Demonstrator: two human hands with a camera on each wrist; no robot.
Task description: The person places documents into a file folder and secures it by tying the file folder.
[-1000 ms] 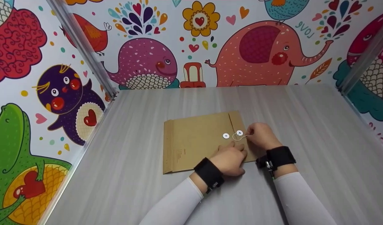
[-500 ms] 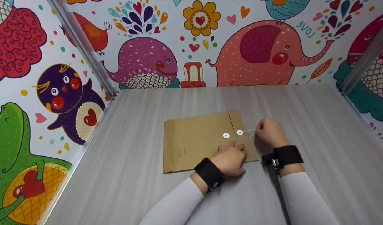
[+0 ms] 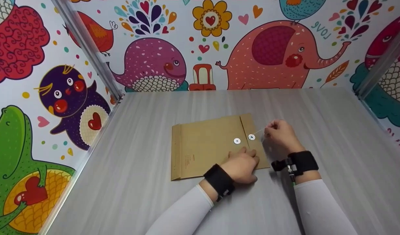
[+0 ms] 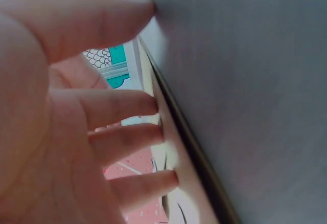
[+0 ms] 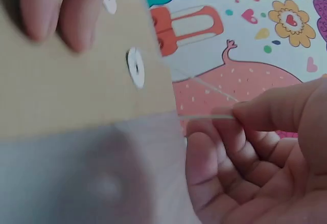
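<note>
A brown kraft string-tie envelope point(image 3: 206, 143) lies flat on the table. Two white paper buttons are on it, one on the flap point(image 3: 251, 137) and one on the body point(image 3: 237, 141). My left hand point(image 3: 242, 165) rests on its near side, fingers spread; the left wrist view shows several fingertips point(image 4: 166, 177) against the paper and the thumb at the table. Just beyond the right edge, my right hand point(image 3: 282, 135) pinches a thin pale string point(image 5: 207, 116) between thumb and fingers. From the flap button the string runs straight to those fingertips, with another strand beside it.
The grey wood-grain table point(image 3: 138, 140) extends around the envelope. Cartoon-printed walls point(image 3: 206, 49) stand at the back and sides, with a metal post point(image 3: 89, 49) at the left corner. Both wrists wear black straps point(image 3: 302, 162).
My right hand has moved right and a little away from me, drawing the string from a slack loop near the buttons to a straight line past the edge. The left hand stays in place.
</note>
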